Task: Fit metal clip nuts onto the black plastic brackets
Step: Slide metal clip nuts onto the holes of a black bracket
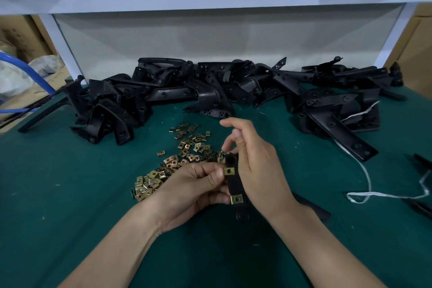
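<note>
At the frame's centre, the left hand [194,184] pinches a black bracket [235,184] between curled fingers and thumb, with the thumb tip touching the upper clip nut [229,171] seated on the strip. The right hand [257,166] curls round the bracket's upper end from the right. A lower clip nut [236,199] sits further down the same strip. Loose clip nuts [177,159] lie scattered just left of the hands on the green mat [70,194]. A heap of brackets [210,86] spans the upper middle.

bracket [234,185] partly hidden behind right hand [259,166], black tool [420,209] cropped at edge
</note>
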Demonstrator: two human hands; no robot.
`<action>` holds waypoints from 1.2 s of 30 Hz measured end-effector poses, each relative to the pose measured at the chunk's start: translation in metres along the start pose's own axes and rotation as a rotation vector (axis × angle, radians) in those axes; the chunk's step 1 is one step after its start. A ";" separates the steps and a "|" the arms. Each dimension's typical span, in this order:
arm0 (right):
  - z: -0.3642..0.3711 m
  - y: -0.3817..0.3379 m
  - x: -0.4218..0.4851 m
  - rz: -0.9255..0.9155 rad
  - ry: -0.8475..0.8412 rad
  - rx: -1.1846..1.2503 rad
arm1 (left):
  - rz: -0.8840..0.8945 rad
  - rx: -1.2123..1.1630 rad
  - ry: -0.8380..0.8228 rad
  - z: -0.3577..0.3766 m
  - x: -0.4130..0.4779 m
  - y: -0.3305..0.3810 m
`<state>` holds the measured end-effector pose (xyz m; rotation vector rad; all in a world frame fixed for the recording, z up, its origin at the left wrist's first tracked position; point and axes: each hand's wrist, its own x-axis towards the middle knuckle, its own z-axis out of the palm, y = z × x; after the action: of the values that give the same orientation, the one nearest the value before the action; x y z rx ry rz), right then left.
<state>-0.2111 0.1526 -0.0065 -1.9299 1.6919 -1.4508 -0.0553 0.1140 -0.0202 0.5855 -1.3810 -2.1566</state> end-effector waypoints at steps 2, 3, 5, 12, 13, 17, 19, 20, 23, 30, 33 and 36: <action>0.000 0.000 0.000 -0.006 0.004 -0.008 | 0.002 0.006 0.008 -0.001 0.000 -0.001; 0.000 0.000 -0.001 -0.006 0.004 -0.010 | 0.004 0.009 0.013 -0.001 0.001 -0.001; 0.001 0.000 -0.001 -0.008 0.005 -0.015 | 0.008 0.011 0.013 -0.001 0.001 -0.002; 0.004 0.001 -0.003 -0.021 0.007 -0.049 | 0.003 0.027 0.004 -0.002 0.003 -0.004; 0.004 0.001 -0.003 -0.023 0.005 -0.050 | 0.001 0.031 0.004 -0.002 0.003 -0.004; 0.005 0.001 -0.004 -0.019 0.005 -0.046 | -0.018 0.017 0.016 -0.005 0.005 -0.006; 0.006 0.001 -0.005 -0.020 0.010 -0.053 | -0.026 0.014 0.000 -0.006 0.006 -0.005; 0.007 0.001 -0.006 -0.020 0.015 -0.057 | -0.027 0.019 -0.012 -0.006 0.006 -0.005; 0.011 0.001 -0.008 -0.010 0.058 -0.073 | -0.033 0.005 -0.003 -0.005 0.006 -0.005; 0.011 0.011 -0.004 0.041 0.113 -0.069 | -0.025 -0.040 0.041 0.000 0.004 -0.003; 0.011 0.010 -0.003 0.046 0.131 -0.016 | -0.023 -0.059 0.043 0.001 0.003 -0.002; 0.011 0.009 -0.003 0.059 0.143 0.017 | -0.022 -0.033 0.011 0.002 0.002 -0.001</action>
<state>-0.2084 0.1475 -0.0197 -1.7903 1.7739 -1.6102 -0.0586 0.1142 -0.0201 0.6016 -1.3364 -2.1857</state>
